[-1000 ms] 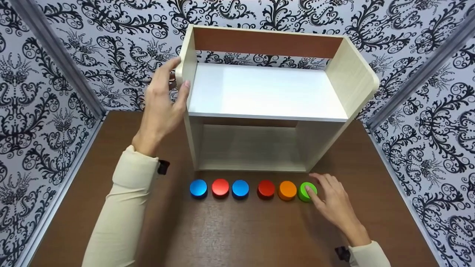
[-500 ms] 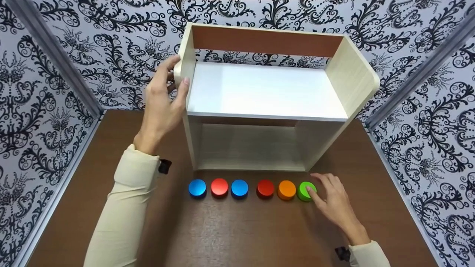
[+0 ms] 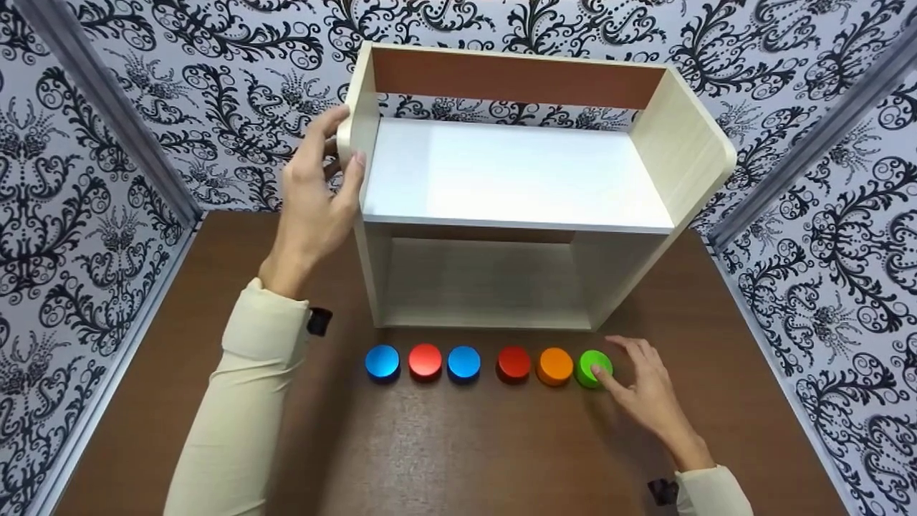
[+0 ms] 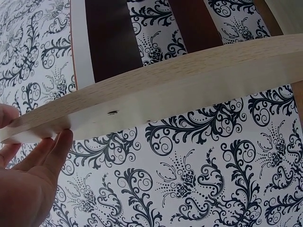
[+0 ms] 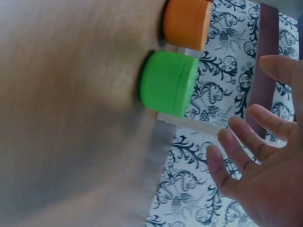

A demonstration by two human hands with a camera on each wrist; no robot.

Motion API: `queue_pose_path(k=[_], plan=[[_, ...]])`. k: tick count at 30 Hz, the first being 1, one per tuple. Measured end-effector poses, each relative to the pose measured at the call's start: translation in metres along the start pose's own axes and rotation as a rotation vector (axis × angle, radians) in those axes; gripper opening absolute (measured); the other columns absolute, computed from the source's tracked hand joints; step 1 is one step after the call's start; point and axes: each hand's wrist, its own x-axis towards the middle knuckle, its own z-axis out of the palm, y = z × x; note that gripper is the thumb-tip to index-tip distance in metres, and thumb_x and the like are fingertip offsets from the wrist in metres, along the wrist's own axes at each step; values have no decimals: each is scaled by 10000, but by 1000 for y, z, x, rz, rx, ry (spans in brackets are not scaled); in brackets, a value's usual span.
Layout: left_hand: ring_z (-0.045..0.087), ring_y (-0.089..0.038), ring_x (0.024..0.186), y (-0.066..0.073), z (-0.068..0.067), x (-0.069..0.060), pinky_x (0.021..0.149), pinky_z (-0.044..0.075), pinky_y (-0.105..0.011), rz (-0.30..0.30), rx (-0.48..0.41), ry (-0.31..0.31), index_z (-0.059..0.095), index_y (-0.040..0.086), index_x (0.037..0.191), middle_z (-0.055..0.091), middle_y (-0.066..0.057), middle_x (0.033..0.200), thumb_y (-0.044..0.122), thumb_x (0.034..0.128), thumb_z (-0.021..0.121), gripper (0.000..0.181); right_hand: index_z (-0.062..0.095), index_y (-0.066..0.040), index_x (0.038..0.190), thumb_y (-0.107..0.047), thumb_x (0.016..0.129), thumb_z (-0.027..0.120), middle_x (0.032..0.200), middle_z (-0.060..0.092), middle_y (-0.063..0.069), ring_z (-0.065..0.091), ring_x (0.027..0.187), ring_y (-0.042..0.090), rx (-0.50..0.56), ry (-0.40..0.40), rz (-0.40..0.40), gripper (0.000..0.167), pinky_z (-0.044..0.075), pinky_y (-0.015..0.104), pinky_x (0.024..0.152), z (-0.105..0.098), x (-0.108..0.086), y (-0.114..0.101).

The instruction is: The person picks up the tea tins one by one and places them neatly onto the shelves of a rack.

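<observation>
Head view gives me the left hand (image 3: 311, 201) gripping the left side of the pale shelf unit (image 3: 516, 172), thumb on the front edge and fingers round the outside; the left wrist feed backs that up. The right hand (image 3: 648, 390) isn't holding anything, fingers spread loosely just beside the green jar (image 5: 163, 82). From above the thumb overlaps its lid, but on the right wrist view I see a gap. That jar's upright on the tabletop (image 3: 430, 444), right end of a row in front of the unit. Going left from it I've got an orange jar (image 3: 554, 366), a dark red jar (image 3: 514, 364), a blue jar (image 3: 464, 363), a lighter red jar (image 3: 425, 361) and a second blue jar (image 3: 382, 362).
</observation>
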Motion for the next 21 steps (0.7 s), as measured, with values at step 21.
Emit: queue_pose_path(k=[21], plan=[[643, -272, 1137, 0, -1, -1, 925, 589, -307, 11, -5, 2, 502, -17, 1398, 609, -182, 1303, -41, 956, 578, 449, 487, -5, 1437, -328, 872, 813, 1344, 553, 230, 509, 1233, 410, 53, -146, 173, 728, 425, 645, 1031, 7, -13, 23]])
